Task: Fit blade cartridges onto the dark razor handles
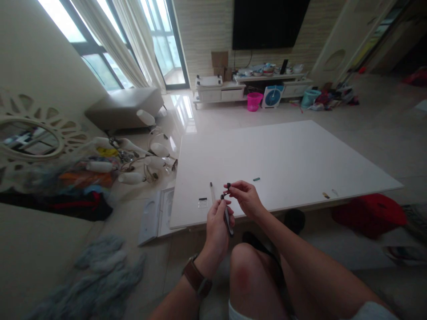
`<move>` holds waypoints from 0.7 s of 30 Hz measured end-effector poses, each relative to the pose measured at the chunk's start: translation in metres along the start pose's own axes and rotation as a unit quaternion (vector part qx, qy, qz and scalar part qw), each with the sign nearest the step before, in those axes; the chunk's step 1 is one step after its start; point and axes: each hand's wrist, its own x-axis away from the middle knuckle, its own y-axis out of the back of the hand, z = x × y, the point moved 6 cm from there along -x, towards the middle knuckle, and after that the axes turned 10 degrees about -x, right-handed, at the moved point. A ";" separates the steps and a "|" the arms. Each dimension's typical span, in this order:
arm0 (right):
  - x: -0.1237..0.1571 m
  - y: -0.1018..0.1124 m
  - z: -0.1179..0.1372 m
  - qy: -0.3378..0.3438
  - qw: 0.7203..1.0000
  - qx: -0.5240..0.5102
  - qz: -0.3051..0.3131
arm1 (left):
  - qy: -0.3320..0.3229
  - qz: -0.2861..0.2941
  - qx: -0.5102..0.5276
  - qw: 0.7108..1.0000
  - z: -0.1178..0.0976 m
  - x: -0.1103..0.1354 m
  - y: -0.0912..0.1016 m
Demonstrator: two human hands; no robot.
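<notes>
My left hand (218, 222) is closed around a slim black-and-grey handle (228, 223), whose lower end sticks out below the fingers. At its upper end a thin, shiny neck shows; I cannot make out its kind. My right hand (245, 195) pinches a small black piece (228, 186) close to that neck. Whether the two parts are joined is too small to tell. Both hands are over the near edge of a white table (267, 151). Left of them lie a thin white stick with a dark tip (211, 191) and a small clear packet with a black strip (203, 202).
A small green piece (256, 179) and a brown-and-black piece (326, 195) lie on the tabletop. An open grey case (151, 218) is beside its left corner. Lamp arms with white shades (156, 161) crowd the left side. A red stool (370, 215) stands at the right.
</notes>
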 end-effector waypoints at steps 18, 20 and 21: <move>0.000 0.000 -0.002 -0.010 0.996 -0.079 -0.028 | -0.058 0.001 -0.055 0.997 -0.008 0.000 0.000; -0.001 -0.001 -0.002 -0.010 0.996 -0.085 -0.018 | -0.064 0.008 -0.057 0.996 -0.008 0.000 0.000; -0.001 -0.002 -0.002 -0.010 0.997 -0.082 -0.013 | -0.064 0.012 -0.054 0.996 -0.007 -0.001 -0.001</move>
